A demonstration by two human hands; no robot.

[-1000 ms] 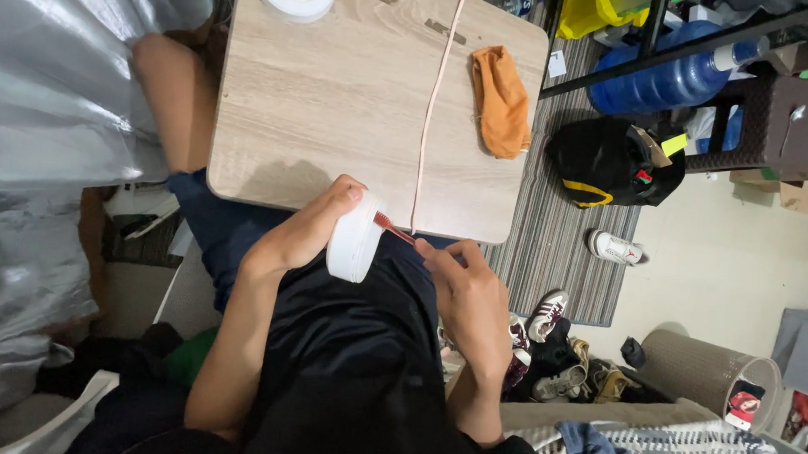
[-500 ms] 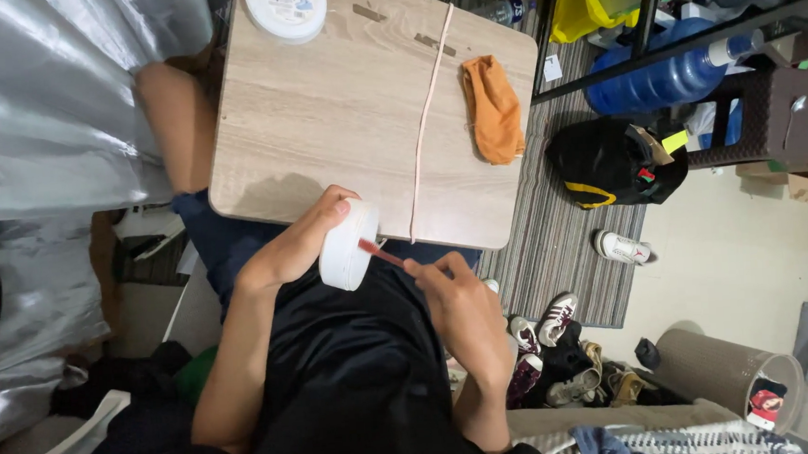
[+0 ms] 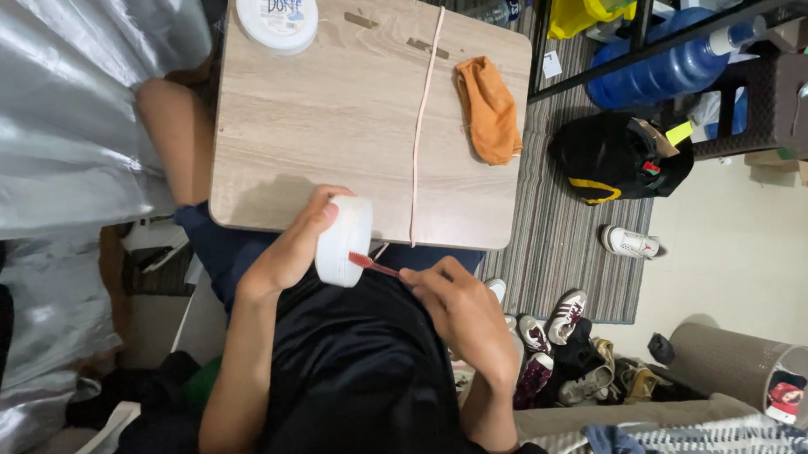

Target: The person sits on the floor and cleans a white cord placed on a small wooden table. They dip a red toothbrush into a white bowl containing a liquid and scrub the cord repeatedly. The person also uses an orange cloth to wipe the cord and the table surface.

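My left hand (image 3: pixel 295 246) grips a white round tub (image 3: pixel 345 242), tilted on its side just off the near edge of the small wooden table (image 3: pixel 341 119). My right hand (image 3: pixel 456 310) holds a thin red-handled tool (image 3: pixel 373 265) whose tip reaches into the tub's open mouth. On the table lie the tub's white lid (image 3: pixel 277 15) at the far left corner, a long pale strip (image 3: pixel 424 123) running across the top, and an orange cloth (image 3: pixel 489 110) near the right edge.
A silver sheet (image 3: pixel 51 108) hangs on the left. Right of the table a striped rug (image 3: pixel 573 235) holds a black bag (image 3: pixel 619 156), several shoes (image 3: pixel 570 348), a blue water jug (image 3: pixel 670 66) under a rack, and a grey bin (image 3: pixel 749 369).
The view has shifted slightly. My left hand has tipped the tub a little, and my right hand has moved the red tool's tip into the tub's mouth.
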